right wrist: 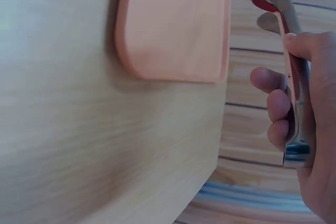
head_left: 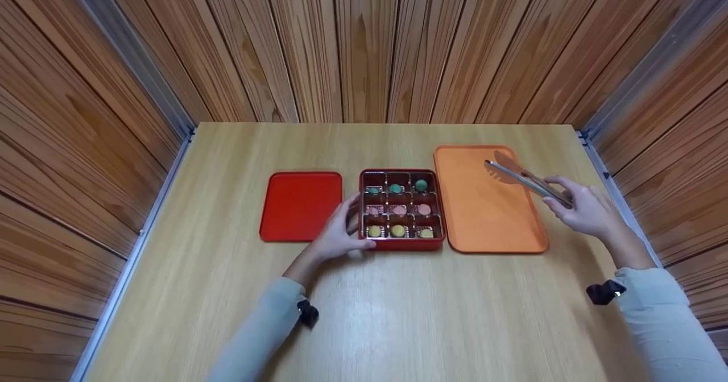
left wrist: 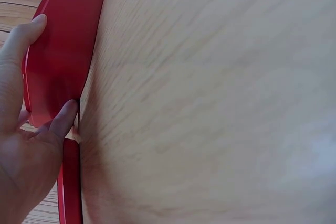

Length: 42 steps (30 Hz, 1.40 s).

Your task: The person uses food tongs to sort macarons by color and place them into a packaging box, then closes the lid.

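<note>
A red box (head_left: 404, 245) with a dark divided insert stands at the middle of the table. Its nine-pocket grid holds round sweets: green ones (head_left: 421, 185) in the back row, pink ones (head_left: 424, 210) in the middle, yellow ones (head_left: 398, 231) in front. My left hand (head_left: 336, 237) grips the box's front left corner, thumb along the front wall and fingers at the left side. My right hand (head_left: 588, 208) holds metal tongs (head_left: 529, 182), their tips apart with nothing between them. In the right wrist view, the thumb and curled fingers pinch the tongs (right wrist: 296, 85) along both arms.
To the left of the box lies a red square lid (head_left: 301, 206), flat and close to the left hand. An orange tray (head_left: 492, 217) lies right of the box, under the tongs' tips. Wood-panelled walls (head_left: 364, 46) enclose the table's back and sides.
</note>
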Each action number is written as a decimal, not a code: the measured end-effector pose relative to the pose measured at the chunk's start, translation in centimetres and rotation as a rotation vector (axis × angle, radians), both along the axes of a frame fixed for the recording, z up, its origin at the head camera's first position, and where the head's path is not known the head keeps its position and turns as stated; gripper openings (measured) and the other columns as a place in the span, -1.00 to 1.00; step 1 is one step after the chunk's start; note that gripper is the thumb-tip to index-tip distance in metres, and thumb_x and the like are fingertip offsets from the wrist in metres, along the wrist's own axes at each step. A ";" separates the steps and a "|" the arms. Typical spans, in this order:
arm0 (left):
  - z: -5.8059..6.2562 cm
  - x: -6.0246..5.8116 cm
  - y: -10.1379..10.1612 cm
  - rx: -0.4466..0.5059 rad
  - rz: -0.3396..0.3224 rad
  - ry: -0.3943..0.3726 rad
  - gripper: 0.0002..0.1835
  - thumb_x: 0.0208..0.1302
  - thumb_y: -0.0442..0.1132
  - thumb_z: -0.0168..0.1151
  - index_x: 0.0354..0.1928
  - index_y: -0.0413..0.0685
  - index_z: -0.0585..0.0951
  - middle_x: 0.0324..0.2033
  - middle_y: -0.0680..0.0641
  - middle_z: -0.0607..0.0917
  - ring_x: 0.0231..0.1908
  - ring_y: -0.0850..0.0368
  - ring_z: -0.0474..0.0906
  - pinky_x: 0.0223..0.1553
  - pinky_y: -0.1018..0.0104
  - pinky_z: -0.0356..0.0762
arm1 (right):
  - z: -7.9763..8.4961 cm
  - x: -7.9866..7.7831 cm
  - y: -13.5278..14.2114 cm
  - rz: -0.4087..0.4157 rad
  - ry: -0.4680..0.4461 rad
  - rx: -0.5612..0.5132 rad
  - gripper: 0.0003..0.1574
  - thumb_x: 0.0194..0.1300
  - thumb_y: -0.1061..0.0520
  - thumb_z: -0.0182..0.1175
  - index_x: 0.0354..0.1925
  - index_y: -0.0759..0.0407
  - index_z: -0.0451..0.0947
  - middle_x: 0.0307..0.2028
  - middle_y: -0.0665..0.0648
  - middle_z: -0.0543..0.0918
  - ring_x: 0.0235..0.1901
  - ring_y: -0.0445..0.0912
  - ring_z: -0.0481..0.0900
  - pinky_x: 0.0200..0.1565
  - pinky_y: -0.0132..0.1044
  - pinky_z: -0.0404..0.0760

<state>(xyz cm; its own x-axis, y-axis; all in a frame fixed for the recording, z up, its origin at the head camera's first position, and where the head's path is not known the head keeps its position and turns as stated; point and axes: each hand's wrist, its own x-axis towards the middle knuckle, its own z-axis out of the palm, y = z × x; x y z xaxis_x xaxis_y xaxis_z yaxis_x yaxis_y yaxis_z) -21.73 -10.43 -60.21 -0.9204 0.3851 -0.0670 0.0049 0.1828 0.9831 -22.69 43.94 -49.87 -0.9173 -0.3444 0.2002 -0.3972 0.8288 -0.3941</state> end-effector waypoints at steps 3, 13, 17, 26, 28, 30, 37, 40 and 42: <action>-0.1 -0.1 0.0 0.007 -0.003 0.004 0.34 0.20 -0.24 0.76 0.84 0.05 0.02 0.79 -0.20 0.15 0.80 -0.22 0.15 0.71 -0.08 0.40 | -0.6 0.0 1.0 -0.029 0.014 -0.040 -0.50 0.54 0.21 0.39 0.36 0.23 0.58 -0.60 -0.08 0.57 -0.75 -0.45 0.25 -0.71 -0.43 0.26; -0.2 0.0 -0.1 0.022 -0.010 0.016 0.34 0.20 -0.28 0.76 0.83 -0.02 0.01 0.79 -0.24 0.17 0.80 -0.26 0.15 0.71 -0.10 0.38 | -2.1 0.3 3.7 -0.195 -0.024 -0.038 -0.42 0.63 0.10 0.31 0.45 0.29 0.49 -0.57 0.09 0.68 -0.76 -0.39 0.29 -0.71 -0.37 0.27; -0.2 0.0 0.0 0.019 -0.011 0.012 0.35 0.19 -0.28 0.77 0.84 0.00 0.01 0.79 -0.23 0.16 0.81 -0.24 0.13 0.73 -0.08 0.37 | -2.8 0.5 4.1 -0.274 -0.027 -0.031 -0.39 0.64 0.05 0.30 0.48 0.27 0.49 -0.51 0.18 0.75 -0.74 -0.34 0.31 -0.69 -0.34 0.27; -0.3 0.0 0.3 -0.007 -0.006 0.000 0.34 0.20 -0.19 0.77 0.84 0.07 0.03 0.79 -0.19 0.18 0.81 -0.20 0.13 0.73 -0.08 0.38 | -4.0 0.8 4.4 -0.424 -0.145 0.005 -0.29 0.72 -0.12 0.15 0.58 0.25 0.38 -0.28 0.43 0.71 -0.66 -0.07 0.42 -0.65 -0.23 0.34; -0.2 0.0 0.3 -0.010 -0.005 -0.002 0.34 0.20 -0.19 0.77 0.84 0.06 0.02 0.79 -0.21 0.17 0.81 -0.22 0.13 0.73 -0.07 0.38 | -4.2 0.8 4.6 -0.437 -0.186 0.004 -0.25 0.74 -0.15 0.12 0.60 0.25 0.35 -0.26 0.42 0.69 -0.62 -0.04 0.46 -0.63 -0.22 0.38; -0.2 0.0 0.3 -0.004 -0.005 0.000 0.35 0.19 -0.22 0.78 0.84 0.05 0.02 0.79 -0.22 0.18 0.81 -0.22 0.13 0.72 -0.07 0.39 | -4.5 0.8 4.9 -0.444 -0.221 0.005 -0.22 0.75 -0.18 0.10 0.62 0.27 0.32 -0.26 0.37 0.66 -0.59 -0.02 0.48 -0.61 -0.21 0.40; -0.2 0.0 0.2 0.033 -0.012 0.013 0.34 0.19 -0.31 0.75 0.83 -0.03 0.01 0.76 -0.27 0.20 0.80 -0.26 0.15 0.73 -0.10 0.37 | -5.4 0.7 5.4 -0.453 -0.203 0.011 -0.26 0.69 -0.14 0.17 0.53 0.30 0.39 -0.57 0.09 0.54 -0.56 -0.02 0.43 -0.52 -0.17 0.31; -0.3 0.0 0.2 0.027 -0.002 0.027 0.33 0.19 -0.30 0.75 0.83 -0.03 0.03 0.75 -0.28 0.22 0.78 -0.28 0.16 0.73 -0.13 0.37 | -5.5 0.6 5.4 -0.452 -0.246 0.006 -0.22 0.70 -0.16 0.16 0.56 0.31 0.32 -0.64 -0.01 0.59 -0.61 -0.06 0.49 -0.53 -0.19 0.34; -0.3 0.0 0.1 0.012 0.003 0.037 0.33 0.18 -0.27 0.76 0.83 -0.01 0.04 0.75 -0.27 0.23 0.78 -0.27 0.16 0.73 -0.13 0.37 | -5.4 0.5 5.3 -0.456 -0.283 0.009 -0.18 0.71 -0.20 0.13 0.58 0.31 0.27 -0.64 -0.01 0.61 -0.63 -0.06 0.52 -0.54 -0.20 0.37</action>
